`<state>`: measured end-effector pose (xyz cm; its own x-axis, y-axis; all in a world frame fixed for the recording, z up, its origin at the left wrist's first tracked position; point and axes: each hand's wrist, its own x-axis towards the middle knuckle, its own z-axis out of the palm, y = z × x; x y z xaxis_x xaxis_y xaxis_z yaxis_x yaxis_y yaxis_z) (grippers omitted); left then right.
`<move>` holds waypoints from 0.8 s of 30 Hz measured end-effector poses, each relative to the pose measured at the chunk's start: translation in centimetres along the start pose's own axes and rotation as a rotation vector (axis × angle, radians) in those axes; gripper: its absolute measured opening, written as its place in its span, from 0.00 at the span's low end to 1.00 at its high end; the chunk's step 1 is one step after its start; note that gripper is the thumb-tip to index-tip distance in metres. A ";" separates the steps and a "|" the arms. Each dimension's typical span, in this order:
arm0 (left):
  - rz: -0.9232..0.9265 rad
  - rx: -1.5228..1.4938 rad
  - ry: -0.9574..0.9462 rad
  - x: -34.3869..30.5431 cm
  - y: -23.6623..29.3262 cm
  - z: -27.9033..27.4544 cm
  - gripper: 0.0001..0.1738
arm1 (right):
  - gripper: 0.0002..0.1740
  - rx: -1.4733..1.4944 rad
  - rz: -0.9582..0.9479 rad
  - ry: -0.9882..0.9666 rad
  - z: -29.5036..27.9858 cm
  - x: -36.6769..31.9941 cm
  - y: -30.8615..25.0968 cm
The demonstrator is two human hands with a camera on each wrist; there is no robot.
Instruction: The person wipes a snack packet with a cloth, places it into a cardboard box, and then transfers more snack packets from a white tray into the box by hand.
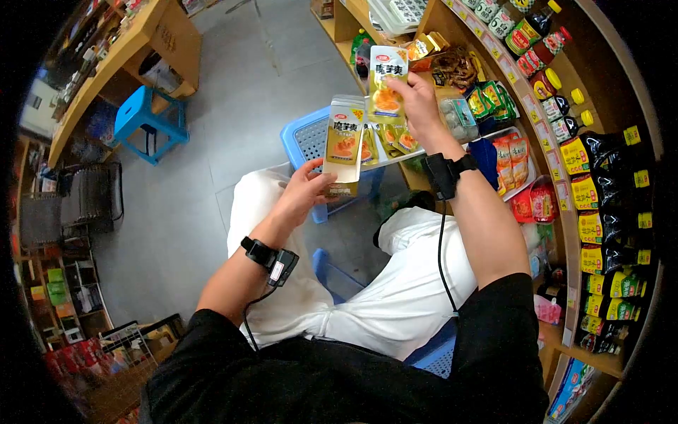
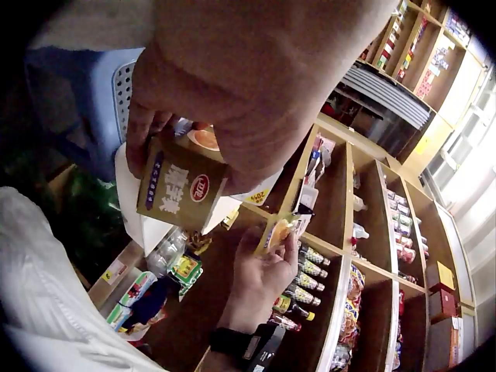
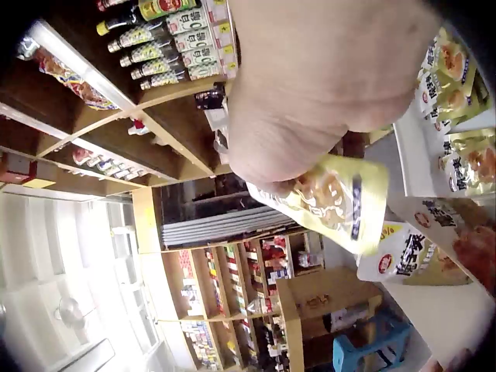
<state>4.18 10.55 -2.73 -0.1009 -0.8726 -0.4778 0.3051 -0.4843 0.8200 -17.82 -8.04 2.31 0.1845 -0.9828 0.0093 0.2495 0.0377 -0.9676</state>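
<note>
My left hand (image 1: 302, 192) grips the lower part of an open cardboard snack box (image 1: 345, 141), gold and white with an orange food picture. Its end panel, brown with white lettering, faces the left wrist view. A matching snack packet (image 1: 387, 85) is pinched between the thumb and fingers of my right hand (image 1: 421, 113), raised just above and right of the box. The right wrist view shows the packet's gold lower end (image 3: 360, 201) over the box. More such packets (image 1: 400, 138) lie to the right of the box, on a white surface (image 3: 415, 155).
A blue stool (image 1: 300, 138) stands behind the box, and another blue stool (image 1: 152, 120) is at the far left. Curved wooden shelves at right hold sauce bottles (image 1: 530, 32) and black-yellow pouches (image 1: 600, 191). Red snack packs (image 1: 512, 162) lie on the lower ledge.
</note>
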 end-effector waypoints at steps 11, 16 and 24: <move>0.027 0.009 -0.020 0.1 -0.4 -0.2 0.33 | 0.11 -0.026 -0.070 -0.138 2.4 -1.1 1.0; 0.037 0.023 -0.038 0.1 -0.4 -0.3 0.33 | 0.09 -0.115 -0.169 -0.127 2.7 -0.7 2.3; -0.004 0.030 -0.044 0.1 -0.6 -0.5 0.36 | 0.12 -0.460 -0.316 -0.112 2.6 -0.9 2.4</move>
<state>4.47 10.81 -3.46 -0.1439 -0.8722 -0.4674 0.2761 -0.4890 0.8274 -14.90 -6.55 0.62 0.2741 -0.9074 0.3185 -0.1260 -0.3622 -0.9235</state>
